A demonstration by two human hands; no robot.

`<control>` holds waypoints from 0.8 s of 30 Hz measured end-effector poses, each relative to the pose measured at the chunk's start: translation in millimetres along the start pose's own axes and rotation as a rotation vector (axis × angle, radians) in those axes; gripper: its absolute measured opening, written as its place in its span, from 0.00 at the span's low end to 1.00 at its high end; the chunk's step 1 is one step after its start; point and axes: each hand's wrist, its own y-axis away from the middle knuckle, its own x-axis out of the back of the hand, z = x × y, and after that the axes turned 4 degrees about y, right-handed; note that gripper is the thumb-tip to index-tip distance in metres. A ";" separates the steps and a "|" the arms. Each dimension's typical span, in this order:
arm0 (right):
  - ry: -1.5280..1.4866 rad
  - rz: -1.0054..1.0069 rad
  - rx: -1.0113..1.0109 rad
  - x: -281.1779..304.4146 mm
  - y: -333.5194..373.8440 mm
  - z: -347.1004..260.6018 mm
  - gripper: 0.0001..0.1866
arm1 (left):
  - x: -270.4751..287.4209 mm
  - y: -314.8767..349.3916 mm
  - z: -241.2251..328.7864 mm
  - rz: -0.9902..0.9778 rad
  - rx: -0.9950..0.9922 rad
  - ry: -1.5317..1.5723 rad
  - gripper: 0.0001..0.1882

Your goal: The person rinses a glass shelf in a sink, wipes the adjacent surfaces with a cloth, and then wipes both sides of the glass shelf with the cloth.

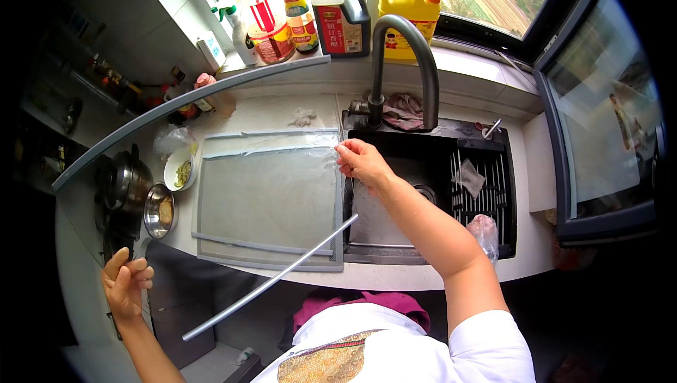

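Note:
My right hand [363, 163] reaches over the counter at the sink's left edge, thumb and fingertips pinched together; what they grip, if anything, is too small to make out. At the lower left my left hand [127, 284] is raised with fingers curled in toward the thumb; what lies in them cannot be made out. One grey strip [187, 101] slants above and between my hands, another grey strip [271, 277] below. Both look raised, with no visible support. Under them a grey-framed mesh screen [268, 203] lies flat on the counter, with a crumpled clear film along its far edge.
Right of the screen is a black sink [388, 224] with a tall tap [430, 66] and a drying rack [483, 186]. Bottles and a yellow jug [405, 20] line the sill. A white bowl [180, 169], steel bowl [160, 210] and pot [127, 182] stand left. An open window [599, 115] juts in.

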 end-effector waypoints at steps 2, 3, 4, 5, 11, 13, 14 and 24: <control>-0.056 -0.004 0.076 1.4 6.9 -11.6 0.10 | 15.1 -3.2 -10.7 -0.019 -0.046 0.003 0.17; -0.047 -0.003 0.104 2.1 12.6 -16.7 0.10 | 21.1 -5.3 -15.1 -0.030 -0.070 0.007 0.17; -0.043 -0.010 0.131 1.1 18.8 -23.5 0.10 | 24.8 -3.8 -12.2 -0.053 -0.060 0.018 0.16; -0.040 -0.017 0.159 0.2 25.9 -31.3 0.09 | 30.1 -2.0 -11.5 -0.055 -0.087 0.014 0.16; -0.035 0.009 0.254 11.4 77.4 -43.7 0.07 | 55.8 -7.6 -15.3 -0.144 -0.221 0.001 0.17; -0.013 0.027 0.304 19.6 95.9 -38.4 0.07 | 50.8 -12.9 -9.5 -0.201 -0.261 -0.007 0.16; -0.054 0.023 0.328 23.6 105.9 -36.0 0.07 | 48.4 -16.5 -6.9 -0.237 -0.276 -0.007 0.16; -0.266 0.305 0.313 81.3 146.0 37.6 0.09 | -96.1 -65.9 27.9 -0.544 -0.417 -0.100 0.13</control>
